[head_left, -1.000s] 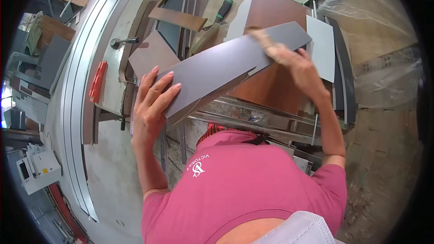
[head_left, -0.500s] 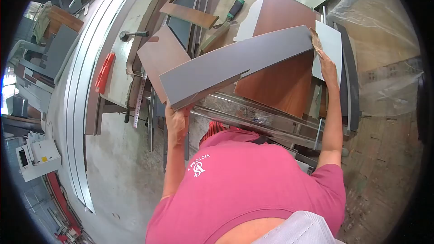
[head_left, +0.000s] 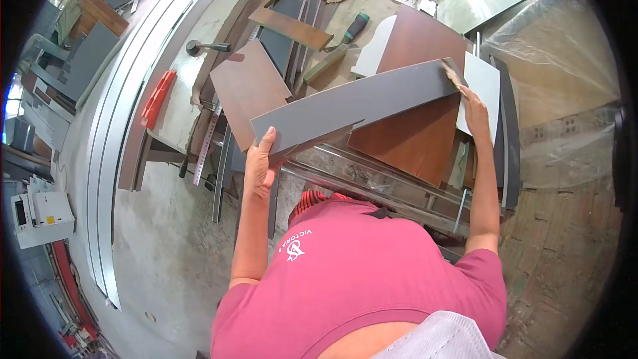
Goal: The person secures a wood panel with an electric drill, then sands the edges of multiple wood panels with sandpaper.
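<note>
A long grey board [head_left: 359, 101] with one curved edge is held up at a slant in front of me. My left hand [head_left: 259, 165] grips its left end, thumb on the upper face and fingers underneath. At the other end, my right hand [head_left: 476, 110] is closed on a thin tan piece [head_left: 454, 77], perhaps folded sandpaper, which lies against the board's end. Below and behind the board are a pinkish-brown panel [head_left: 246, 86] on the left and a large reddish-brown panel [head_left: 415, 46] on the right.
A red tool [head_left: 158, 100] and a black lever handle [head_left: 207, 48] are on the saw's side at left. A green-black handled tool [head_left: 357, 28] rests farther back. White panel [head_left: 478, 90] and plastic sheeting [head_left: 565, 46] are at right. Metal rails [head_left: 372, 186] run just before my body.
My left thumb has come up onto the board's face. The tan piece and my right hand have moved down along the board's right end. The view has shifted slightly.
</note>
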### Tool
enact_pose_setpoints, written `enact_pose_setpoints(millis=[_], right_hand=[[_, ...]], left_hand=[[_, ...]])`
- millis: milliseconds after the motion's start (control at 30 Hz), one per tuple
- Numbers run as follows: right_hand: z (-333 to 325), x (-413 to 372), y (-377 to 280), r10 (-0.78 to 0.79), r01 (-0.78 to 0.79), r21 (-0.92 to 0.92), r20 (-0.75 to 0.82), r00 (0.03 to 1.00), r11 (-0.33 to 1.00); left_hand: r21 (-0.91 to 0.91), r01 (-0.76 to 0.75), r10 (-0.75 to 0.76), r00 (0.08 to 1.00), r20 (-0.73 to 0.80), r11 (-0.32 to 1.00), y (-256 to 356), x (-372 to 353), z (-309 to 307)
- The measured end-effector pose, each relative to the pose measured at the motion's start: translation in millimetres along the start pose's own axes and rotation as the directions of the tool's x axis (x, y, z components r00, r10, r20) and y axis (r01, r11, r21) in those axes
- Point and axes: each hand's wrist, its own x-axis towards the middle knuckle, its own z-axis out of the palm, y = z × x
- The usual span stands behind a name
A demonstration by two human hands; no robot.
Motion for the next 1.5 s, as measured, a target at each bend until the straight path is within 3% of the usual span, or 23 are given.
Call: enact_pose_setpoints(millis=[67, 100, 133, 200, 267, 300, 400, 500, 633, 833, 900, 933, 967, 1000, 1067, 1167, 1200, 1233, 1267, 1300, 1333, 1400, 1500], right_hand=[[-10, 5, -53, -0.087, 0.090, 0.055, -0.060, 0.994, 0.994], [-22, 5, -95, -0.142, 0.146, 0.043, -0.084, 0.986, 0.988], [-26, 4, -126, -0.266, 0.270, 0.015, -0.120, 0.956, 0.963], [-51, -7, -197, -0.490, 0.502, 0.073, -0.139, 0.861, 0.862], [-67, -17, -254, -0.615, 0.662, 0.271, -0.246, 0.749, 0.699], [-64, -21, -270, -0.690, 0.742, 0.232, -0.273, 0.670, 0.629], [-75, -27, -296, -0.756, 0.769, 0.354, -0.211, 0.620, 0.532], [-69, -26, -272, -0.745, 0.750, 0.318, -0.167, 0.646, 0.579], [-65, -18, -206, -0.649, 0.657, 0.178, -0.104, 0.753, 0.733], [-32, 10, -44, -0.227, 0.220, -0.144, -0.036, 0.973, 0.965], [-32, 17, 5, -0.050, 0.040, -0.103, -0.090, 0.995, 0.994], [-34, 15, 27, -0.051, 0.035, -0.096, -0.164, 0.985, 0.995], [-29, 15, 62, 0.263, -0.263, -0.228, -0.031, 0.964, 0.938], [-31, 12, 70, 0.252, -0.251, -0.226, -0.027, 0.967, 0.941], [-32, 5, 72, 0.452, -0.464, -0.005, -0.218, 0.865, 0.886], [-58, -4, -6, 0.412, -0.384, 0.150, -0.269, 0.871, 0.911], [-69, -11, -49, 0.329, -0.286, 0.195, -0.244, 0.912, 0.938], [-80, -18, -96, 0.248, -0.191, 0.243, -0.228, 0.942, 0.951], [-89, -25, -136, 0.023, 0.038, 0.319, -0.187, 0.982, 0.947], [-97, -34, -175, -0.044, 0.078, 0.373, -0.101, 0.994, 0.924], [-101, -42, -191, -0.471, 0.485, 0.099, -0.136, 0.872, 0.869], [-100, -59, -236, -0.630, 0.629, 0.332, -0.120, 0.767, 0.703], [-97, -71, -252, -0.647, 0.622, 0.444, -0.118, 0.754, 0.644]], left_hand=[[-0.022, -0.078, 0.076, 0.995, -0.069, 0.997, 8, -12, 5], [-0.077, -0.196, 0.196, 0.981, -0.011, 0.978, 13, -16, 7], [-0.065, -0.191, 0.192, 0.981, 0.007, 0.979, 22, -23, 11], [0.058, -0.354, 0.355, 0.935, -0.015, 0.934, 45, -39, 18], [0.132, -0.415, 0.412, 0.910, 0.047, 0.900, 62, -54, 22], [0.188, -0.477, 0.469, 0.879, 0.086, 0.859, 67, -58, 21], [0.292, -0.615, 0.570, 0.789, 0.230, 0.732, 70, -61, 18], [0.272, -0.634, 0.574, 0.772, 0.274, 0.724, 72, -66, 20], [0.247, -0.636, 0.570, 0.768, 0.293, 0.731, 66, -60, 8], [0.293, -0.558, 0.492, 0.827, 0.272, 0.776, 69, -64, 3], [0.304, -0.567, 0.489, 0.820, 0.298, 0.766, 71, -64, 2], [0.314, -0.574, 0.484, 0.814, 0.323, 0.756, 72, -64, 0], [0.315, -0.575, 0.489, 0.814, 0.315, 0.755, 74, -62, -3], [0.388, -0.588, 0.466, 0.805, 0.366, 0.710, 76, -59, -9], [0.457, -0.593, 0.447, 0.803, 0.394, 0.663, 83, -60, -5], [0.552, -0.704, 0.431, 0.710, 0.557, 0.446, 106, -69, 16], [0.563, -0.695, 0.425, 0.719, 0.551, 0.446, 110, -65, 17], [0.529, -0.804, 0.486, 0.589, 0.645, 0.272, 114, -61, 19], [0.465, -0.881, 0.513, 0.440, 0.737, 0.087, 118, -59, 23], [0.441, -0.897, 0.491, 0.372, 0.787, -0.026, 126, -62, 30], [0.430, -0.903, 0.476, 0.367, 0.799, -0.025, 130, -63, 34], [0.411, -0.892, 0.472, 0.283, 0.835, -0.191, 135, -66, 39], [0.377, -0.879, 0.425, 0.233, 0.875, -0.294, 144, -72, 46]])
